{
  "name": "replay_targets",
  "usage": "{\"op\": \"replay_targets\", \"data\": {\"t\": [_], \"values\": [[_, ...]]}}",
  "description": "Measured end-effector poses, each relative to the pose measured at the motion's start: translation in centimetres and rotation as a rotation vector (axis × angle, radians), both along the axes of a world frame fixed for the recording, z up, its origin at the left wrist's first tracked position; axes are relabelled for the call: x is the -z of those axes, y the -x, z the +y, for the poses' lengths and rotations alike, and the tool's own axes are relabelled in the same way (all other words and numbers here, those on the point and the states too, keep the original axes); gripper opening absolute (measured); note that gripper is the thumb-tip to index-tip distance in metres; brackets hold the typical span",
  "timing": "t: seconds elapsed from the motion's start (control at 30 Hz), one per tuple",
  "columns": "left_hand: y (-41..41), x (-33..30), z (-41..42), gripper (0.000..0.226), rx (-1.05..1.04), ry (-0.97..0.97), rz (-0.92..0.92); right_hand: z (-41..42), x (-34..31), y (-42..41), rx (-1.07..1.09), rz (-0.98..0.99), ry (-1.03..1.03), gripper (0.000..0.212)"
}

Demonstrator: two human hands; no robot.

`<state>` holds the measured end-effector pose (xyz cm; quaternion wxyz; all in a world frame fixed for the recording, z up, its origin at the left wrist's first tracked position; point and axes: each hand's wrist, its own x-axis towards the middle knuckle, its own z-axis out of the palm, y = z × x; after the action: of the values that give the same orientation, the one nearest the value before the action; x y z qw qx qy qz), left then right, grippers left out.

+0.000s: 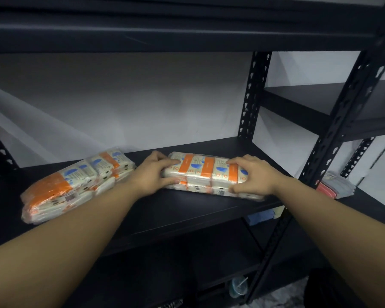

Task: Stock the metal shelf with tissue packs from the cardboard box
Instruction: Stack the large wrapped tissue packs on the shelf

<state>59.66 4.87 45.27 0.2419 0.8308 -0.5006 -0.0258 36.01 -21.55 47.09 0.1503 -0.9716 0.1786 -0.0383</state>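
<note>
A white-and-orange tissue pack (206,172) lies on the black metal shelf (165,216), right of centre and near the front edge. My left hand (153,174) grips its left end, thumb on the front face and fingers over the top. My right hand (252,174) grips its right end in the same way. A second bundle of tissue packs (76,183) lies on the same shelf to the left, apart from my hands. The cardboard box is out of view.
Black perforated uprights (252,96) (347,112) stand at the shelf's right end. A neighbouring shelf unit to the right holds folded cloths (336,185). A lower shelf has a blue item (260,215); a plastic cup (238,286) stands near the floor. The white wall is behind.
</note>
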Motion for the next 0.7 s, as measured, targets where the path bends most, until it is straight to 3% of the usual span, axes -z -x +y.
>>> {"op": "replay_targets", "data": {"t": [0.27, 0.43, 0.57, 0.7], "values": [[1.8, 0.6, -5.5, 0.057, -0.06, 0.118, 0.076, -0.8, -0.7, 2.9, 0.202, 0.085, 0.078, 0.093], [2.6, 2.4, -5.2, 0.093, -0.139, 0.127, 0.205, 0.1, -1.4, 2.0, 0.216, 0.135, 0.144, 0.101], [2.6, 3.7, -4.4, 0.072, -0.125, 0.05, 0.142, 1.6, -1.6, -1.1, 0.11, 0.121, 0.146, 0.105], [2.4, 3.6, -4.3, 0.071, -0.155, 0.036, 0.13, 3.3, -1.7, -4.4, 0.083, 0.176, 0.189, 0.1]]}}
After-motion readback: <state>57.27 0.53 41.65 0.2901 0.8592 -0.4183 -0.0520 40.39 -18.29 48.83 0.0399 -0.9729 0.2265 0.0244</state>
